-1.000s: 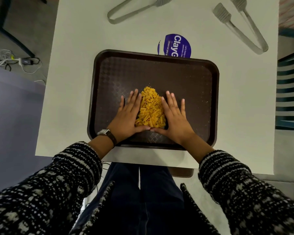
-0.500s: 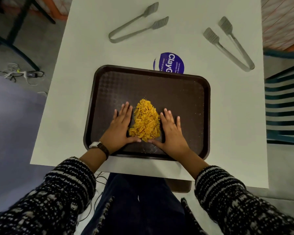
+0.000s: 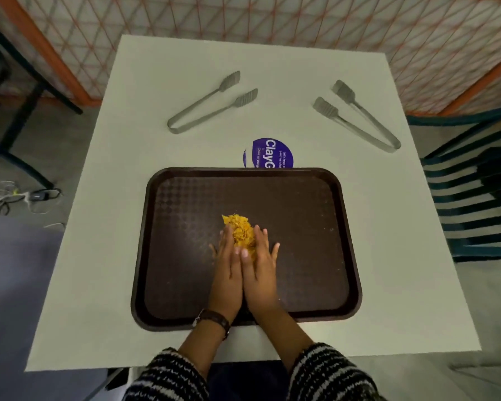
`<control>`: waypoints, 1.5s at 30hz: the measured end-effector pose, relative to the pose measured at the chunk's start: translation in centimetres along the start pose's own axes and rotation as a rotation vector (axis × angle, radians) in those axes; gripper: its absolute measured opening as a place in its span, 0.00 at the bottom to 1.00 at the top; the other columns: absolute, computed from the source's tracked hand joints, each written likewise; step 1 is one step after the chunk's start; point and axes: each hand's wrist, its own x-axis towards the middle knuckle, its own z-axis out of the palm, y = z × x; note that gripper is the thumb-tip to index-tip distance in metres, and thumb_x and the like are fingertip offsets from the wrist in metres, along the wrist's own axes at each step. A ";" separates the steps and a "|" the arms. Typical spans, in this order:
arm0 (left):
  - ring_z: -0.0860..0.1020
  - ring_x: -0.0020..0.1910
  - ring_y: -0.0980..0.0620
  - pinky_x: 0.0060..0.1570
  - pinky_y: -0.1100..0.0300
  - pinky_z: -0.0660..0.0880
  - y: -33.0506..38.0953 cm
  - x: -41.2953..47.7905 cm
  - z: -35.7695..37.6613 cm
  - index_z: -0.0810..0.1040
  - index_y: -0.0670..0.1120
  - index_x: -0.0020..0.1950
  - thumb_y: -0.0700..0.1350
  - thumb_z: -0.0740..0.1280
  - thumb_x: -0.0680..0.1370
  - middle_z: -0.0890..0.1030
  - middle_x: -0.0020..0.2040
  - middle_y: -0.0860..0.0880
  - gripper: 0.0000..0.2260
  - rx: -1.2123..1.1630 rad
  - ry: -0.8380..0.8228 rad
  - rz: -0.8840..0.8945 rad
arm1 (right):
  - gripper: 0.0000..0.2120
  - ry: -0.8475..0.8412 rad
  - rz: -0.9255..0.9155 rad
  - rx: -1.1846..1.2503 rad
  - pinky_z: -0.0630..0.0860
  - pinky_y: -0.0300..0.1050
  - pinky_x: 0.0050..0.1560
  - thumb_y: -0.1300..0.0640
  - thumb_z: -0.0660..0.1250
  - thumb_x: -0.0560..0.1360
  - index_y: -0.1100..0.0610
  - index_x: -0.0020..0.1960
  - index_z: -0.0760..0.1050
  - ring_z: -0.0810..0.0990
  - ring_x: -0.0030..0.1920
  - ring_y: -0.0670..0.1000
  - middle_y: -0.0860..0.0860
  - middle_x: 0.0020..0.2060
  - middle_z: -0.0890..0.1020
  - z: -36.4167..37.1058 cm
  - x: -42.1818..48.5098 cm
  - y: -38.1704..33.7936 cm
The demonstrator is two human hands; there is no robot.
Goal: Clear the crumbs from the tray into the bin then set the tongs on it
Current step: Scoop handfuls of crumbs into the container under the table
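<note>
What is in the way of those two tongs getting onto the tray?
The crumb pile, cupped between the left hand and right hand, sits mid-tray. Both tongs lie on bare table beyond; only a purple sticker lies between. No bin shows.

On the brown tray (image 3: 185, 256), both hands sit pressed together near the middle, the left hand (image 3: 227, 273) and right hand (image 3: 259, 273) cupping the yellow crumbs (image 3: 239, 230). Bare tray floor lies open to the left, right and far side of them. Beyond the tray's far rim, a purple sticker (image 3: 272, 153) lies flat. Farther off, one pair of tongs (image 3: 211, 104) lies left and another pair of tongs (image 3: 359, 117) right, with bare table (image 3: 402, 256) between them.
</note>
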 end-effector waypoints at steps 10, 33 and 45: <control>0.75 0.63 0.56 0.60 0.66 0.73 0.1 0.9 0.4 0.69 0.46 0.69 0.39 0.56 0.80 0.73 0.68 0.49 0.17 -0.598 0.145 -0.114 | 0.16 0.159 0.191 0.551 0.70 0.50 0.68 0.54 0.60 0.79 0.55 0.66 0.71 0.75 0.64 0.47 0.52 0.64 0.76 1.6 -0.2 -2.2; 0.82 0.49 0.51 0.51 0.58 0.79 3.1 -4.0 4.4 0.78 0.43 0.57 0.43 0.58 0.80 0.84 0.50 0.46 0.12 -1.263 0.165 -0.354 | 0.10 0.195 0.470 1.308 0.82 0.45 0.48 0.60 0.64 0.77 0.63 0.54 0.79 0.84 0.45 0.52 0.56 0.43 0.85 -4.9 -4.5 -2.4; 0.82 0.48 0.51 0.55 0.56 0.77 3.9 -11.7 9.6 0.80 0.45 0.52 0.43 0.58 0.79 0.83 0.48 0.46 0.11 -1.226 0.114 -0.268 | 0.08 0.217 0.394 1.306 0.78 0.50 0.56 0.59 0.64 0.76 0.58 0.50 0.82 0.82 0.48 0.54 0.55 0.44 0.85 -10.2 -11.5 0.7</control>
